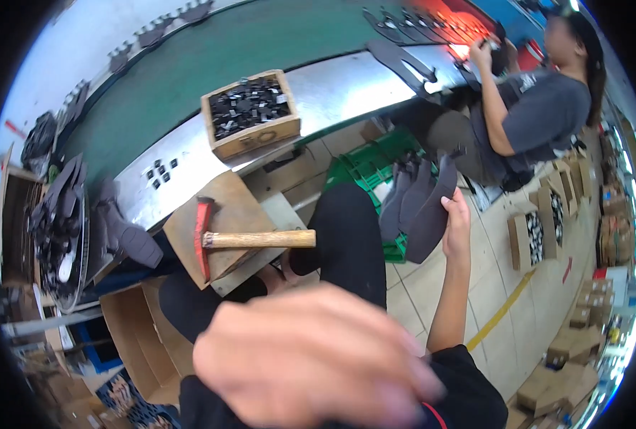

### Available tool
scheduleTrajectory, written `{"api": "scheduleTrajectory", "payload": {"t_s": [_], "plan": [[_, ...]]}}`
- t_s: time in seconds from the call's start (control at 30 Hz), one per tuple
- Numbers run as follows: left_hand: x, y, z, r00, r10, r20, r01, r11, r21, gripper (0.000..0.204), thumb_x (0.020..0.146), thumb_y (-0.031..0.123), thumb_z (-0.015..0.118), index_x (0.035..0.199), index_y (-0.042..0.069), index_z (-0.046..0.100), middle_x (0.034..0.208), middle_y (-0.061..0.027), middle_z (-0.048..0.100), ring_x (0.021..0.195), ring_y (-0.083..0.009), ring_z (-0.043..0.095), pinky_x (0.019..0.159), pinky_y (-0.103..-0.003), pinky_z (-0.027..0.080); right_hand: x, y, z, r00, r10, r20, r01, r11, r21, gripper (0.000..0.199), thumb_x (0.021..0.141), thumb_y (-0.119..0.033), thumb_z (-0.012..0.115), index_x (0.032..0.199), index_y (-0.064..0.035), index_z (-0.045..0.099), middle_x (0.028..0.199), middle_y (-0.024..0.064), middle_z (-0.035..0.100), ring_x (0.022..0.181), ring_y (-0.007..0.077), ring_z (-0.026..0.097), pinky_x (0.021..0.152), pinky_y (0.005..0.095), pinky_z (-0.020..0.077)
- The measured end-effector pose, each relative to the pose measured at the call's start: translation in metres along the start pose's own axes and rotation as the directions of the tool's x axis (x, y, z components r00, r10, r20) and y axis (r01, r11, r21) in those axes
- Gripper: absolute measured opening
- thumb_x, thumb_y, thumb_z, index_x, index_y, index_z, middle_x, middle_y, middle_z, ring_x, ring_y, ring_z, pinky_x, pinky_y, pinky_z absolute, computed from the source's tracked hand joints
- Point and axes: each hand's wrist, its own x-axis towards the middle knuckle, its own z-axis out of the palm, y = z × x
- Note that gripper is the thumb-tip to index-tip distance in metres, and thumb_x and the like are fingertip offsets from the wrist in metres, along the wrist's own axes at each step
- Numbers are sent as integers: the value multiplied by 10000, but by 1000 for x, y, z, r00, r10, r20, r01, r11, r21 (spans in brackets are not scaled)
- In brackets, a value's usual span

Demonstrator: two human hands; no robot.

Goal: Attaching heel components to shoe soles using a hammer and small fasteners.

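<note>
I see my right hand at three o'clock, fingers closed on a dark shoe piece whose long axis rises to twelve; my blurred left hand, loosely spread and empty, is farther off.

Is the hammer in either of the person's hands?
No. The hammer lies on a wooden board, untouched, while the right hand holds dark leather pieces.

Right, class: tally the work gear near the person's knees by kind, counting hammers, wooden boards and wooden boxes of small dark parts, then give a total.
Hammer: 1
Wooden board: 1
Wooden box of dark parts: 1
Total: 3
</note>
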Motion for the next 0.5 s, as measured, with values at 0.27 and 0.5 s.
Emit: {"api": "scheduleTrajectory", "payload": {"t_s": [0.27,0.5], "plan": [[25,12,2,987,154,-45,-156,987,-37,176,936,26,532,996,-104,634,932,-226,699,824,-338,681,737,-394,568,109,139,-129,990,-133,-46,-31,113,-993,371,863,-184,637,1130,74,641,1047,293,683,1050,449,648,939,481,508],[3,27,-14,986,165,-11,-164,972,-169,152,944,58,555,963,-68,637,905,-217,696,804,-327,669,702,-387,564,292,54,-39,860,-510,-5,191,332,-924,695,944,-493,612,1359,53,503,1168,281,626,1116,416,594,970,451,454]]}}
